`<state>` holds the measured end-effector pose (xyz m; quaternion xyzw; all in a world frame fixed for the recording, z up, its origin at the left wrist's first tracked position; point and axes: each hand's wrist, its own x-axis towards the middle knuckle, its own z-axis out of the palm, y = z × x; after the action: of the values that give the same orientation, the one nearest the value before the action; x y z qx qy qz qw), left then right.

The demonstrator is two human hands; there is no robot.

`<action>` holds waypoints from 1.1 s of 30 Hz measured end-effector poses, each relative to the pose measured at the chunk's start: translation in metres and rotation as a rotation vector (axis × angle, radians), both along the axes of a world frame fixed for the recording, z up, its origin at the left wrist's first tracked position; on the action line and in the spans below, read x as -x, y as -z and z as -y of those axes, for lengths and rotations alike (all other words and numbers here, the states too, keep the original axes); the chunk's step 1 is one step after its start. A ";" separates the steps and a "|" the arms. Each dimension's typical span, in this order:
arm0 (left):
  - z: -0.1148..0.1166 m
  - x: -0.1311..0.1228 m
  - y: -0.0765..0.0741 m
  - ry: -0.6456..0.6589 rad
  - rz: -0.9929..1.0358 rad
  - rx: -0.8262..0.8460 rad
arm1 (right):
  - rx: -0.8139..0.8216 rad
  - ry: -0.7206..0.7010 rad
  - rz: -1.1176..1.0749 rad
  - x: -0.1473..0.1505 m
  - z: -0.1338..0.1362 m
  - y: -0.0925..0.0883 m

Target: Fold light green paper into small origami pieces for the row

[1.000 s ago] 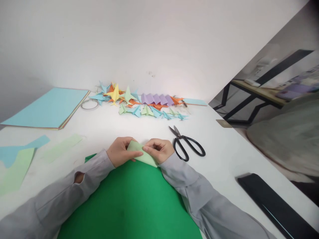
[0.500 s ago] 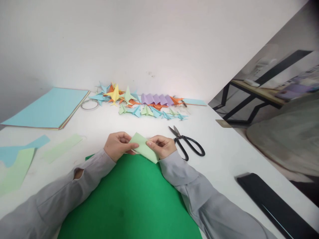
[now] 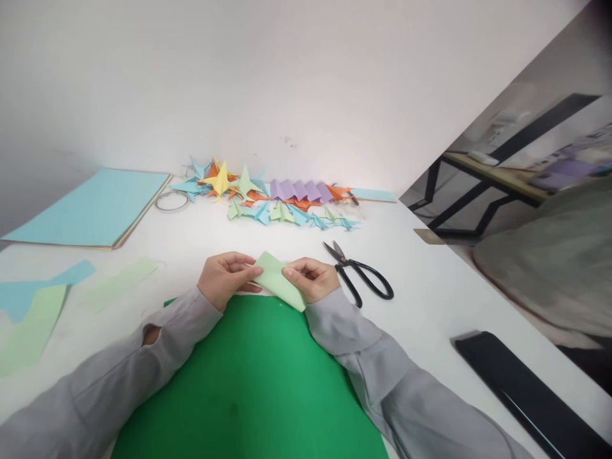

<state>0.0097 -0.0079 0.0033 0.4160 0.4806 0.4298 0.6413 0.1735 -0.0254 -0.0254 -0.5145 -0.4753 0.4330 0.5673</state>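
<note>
A folded piece of light green paper [image 3: 275, 275] is held up between my two hands, just beyond the far edge of a green sheet [image 3: 248, 376]. My left hand [image 3: 227, 273] pinches its left corner with the thumb in front; the fingers behind are partly hidden. On the other side my right hand [image 3: 313, 278] grips the paper, thumb pressed on its face and fingers curled. Black-handled scissors [image 3: 366, 274] lie with blades parted, close to my right hand.
Along the wall sit several folded paper cranes [image 3: 222, 180] and pleated purple paper [image 3: 301, 190]. A stack of coloured sheets [image 3: 90, 207] and a wire ring [image 3: 172, 201] are at left, near green offcuts [image 3: 38, 325]. A black object [image 3: 526, 395] lies right.
My left hand has shifted slightly left, its thumb now nearer the paper's edge. The paper has tipped a little, and more of its face shows.
</note>
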 end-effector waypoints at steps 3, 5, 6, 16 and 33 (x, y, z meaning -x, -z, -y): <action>0.002 0.000 -0.001 0.148 -0.050 -0.061 | -0.020 -0.059 0.019 0.002 0.001 -0.001; 0.002 0.001 -0.001 0.243 -0.090 -0.101 | -0.023 -0.090 0.036 0.002 0.002 -0.001; 0.002 0.001 -0.001 0.276 -0.108 -0.118 | -0.024 -0.100 0.041 0.003 0.003 -0.001; 0.002 0.001 -0.006 0.485 -0.354 -0.122 | -0.053 -0.226 0.102 0.003 0.005 0.000; 0.004 -0.002 -0.011 0.403 -0.330 -0.060 | -0.040 -0.153 0.083 0.006 0.003 -0.002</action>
<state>0.0120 -0.0118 0.0140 0.5868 0.4731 0.2337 0.6142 0.1675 -0.0289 -0.0235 -0.4828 -0.5450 0.4439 0.5223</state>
